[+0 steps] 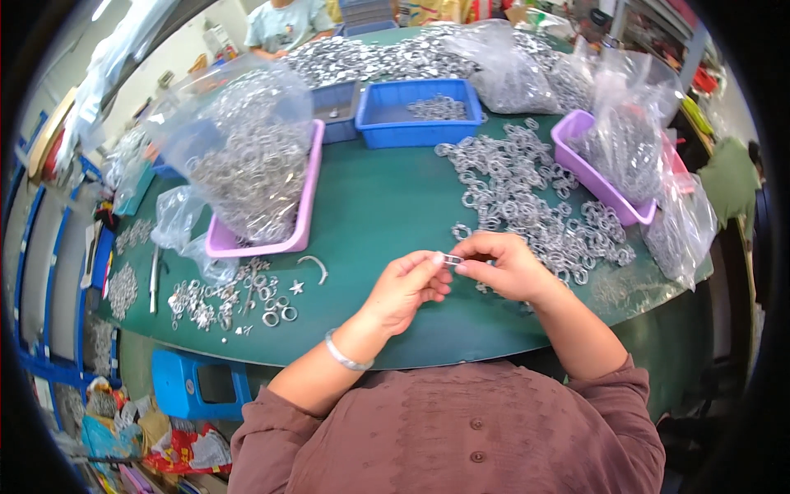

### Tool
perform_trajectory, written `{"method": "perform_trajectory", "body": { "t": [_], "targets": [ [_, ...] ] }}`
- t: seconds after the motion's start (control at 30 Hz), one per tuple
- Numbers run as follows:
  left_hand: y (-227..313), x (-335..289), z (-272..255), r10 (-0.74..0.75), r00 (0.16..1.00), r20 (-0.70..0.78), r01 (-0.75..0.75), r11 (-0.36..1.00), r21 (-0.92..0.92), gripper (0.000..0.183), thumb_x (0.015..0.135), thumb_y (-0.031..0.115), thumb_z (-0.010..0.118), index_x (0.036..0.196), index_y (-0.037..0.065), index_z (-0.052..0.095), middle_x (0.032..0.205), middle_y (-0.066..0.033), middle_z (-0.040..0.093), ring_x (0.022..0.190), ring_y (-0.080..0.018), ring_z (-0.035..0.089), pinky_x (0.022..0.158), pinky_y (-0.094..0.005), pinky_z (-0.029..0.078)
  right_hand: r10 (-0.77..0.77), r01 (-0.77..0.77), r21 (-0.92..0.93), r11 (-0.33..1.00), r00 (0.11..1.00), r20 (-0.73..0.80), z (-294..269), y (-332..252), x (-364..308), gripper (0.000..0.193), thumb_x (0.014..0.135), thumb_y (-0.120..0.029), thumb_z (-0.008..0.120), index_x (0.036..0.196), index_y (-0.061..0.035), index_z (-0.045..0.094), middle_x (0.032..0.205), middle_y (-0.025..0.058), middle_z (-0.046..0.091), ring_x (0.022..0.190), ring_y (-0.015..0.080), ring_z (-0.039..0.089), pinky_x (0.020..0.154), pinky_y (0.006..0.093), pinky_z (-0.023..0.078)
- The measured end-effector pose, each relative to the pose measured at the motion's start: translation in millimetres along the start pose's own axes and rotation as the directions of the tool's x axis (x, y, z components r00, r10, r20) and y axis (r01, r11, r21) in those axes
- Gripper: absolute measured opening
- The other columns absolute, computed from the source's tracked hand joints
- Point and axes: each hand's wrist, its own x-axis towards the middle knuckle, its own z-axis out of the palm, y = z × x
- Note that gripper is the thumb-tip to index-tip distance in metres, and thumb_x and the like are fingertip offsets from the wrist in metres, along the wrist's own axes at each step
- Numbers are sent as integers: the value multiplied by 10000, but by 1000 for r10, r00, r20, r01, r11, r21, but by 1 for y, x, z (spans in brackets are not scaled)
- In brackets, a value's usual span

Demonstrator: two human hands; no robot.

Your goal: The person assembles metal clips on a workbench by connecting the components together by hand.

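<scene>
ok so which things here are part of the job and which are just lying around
Likely part of the job:
metal piece, held between the left hand and right hand
loose rings, heaped near the right hand

Probably just lying about:
star, off to the left
curved piece, near the star
rod, far left
blue stool, beside the table

The tabletop (pixel 370 198) is dark green, mottled with pale scuffs (pixel 634 284) toward the right edge; the rings (pixel 494 177) and held link (pixel 452 259) are silvery grey, the left tub (pixel 312 185) and right tub (pixel 605 191) lilac, the tray (pixel 420 134) bright blue, the brown shirt (pixel 395 436) has matching buttons (pixel 476 424), the bracelet (pixel 345 353) is whitish, and the stool (pixel 175 383) vivid blue
</scene>
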Motion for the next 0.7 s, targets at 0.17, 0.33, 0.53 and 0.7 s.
{"method": "perform_trajectory", "body": {
  "t": [0.17,0.33,0.53,0.7],
  "targets": [
    [5,-5,-4,8,999,38,-6,999,-45,246,883,247,458,920,26,560,777,-59,589,680,-144,552,623,-264,454,30,-36,250,967,999,25,3,2,0,147,798,-64,574,927,4,596,810,16,605,726,67,530,660,216,433],
    [8,-8,-1,53,999,-10,-52,998,44,229,879,223,454,916,25,561,776,-60,586,683,-144,548,625,-269,452,44,-51,300,953,999,32,3,9,1,151,801,-77,575,931,-3,594,795,6,598,709,58,510,654,215,428],
    [10,-9,0,74,997,-28,-70,989,129,226,875,226,466,866,31,579,742,-44,580,652,-127,538,604,-248,441,81,-85,339,937,996,26,5,10,2,172,818,-115,563,948,-6,594,771,-3,588,675,56,497,622,207,421],
    [9,-4,-2,81,996,-36,-75,987,142,231,872,232,471,839,33,583,701,-35,566,606,-120,517,566,-238,427,172,-171,420,891,984,35,7,9,2,196,828,-163,563,942,-9,602,763,7,589,650,67,517,595,206,429]
  ]
}}
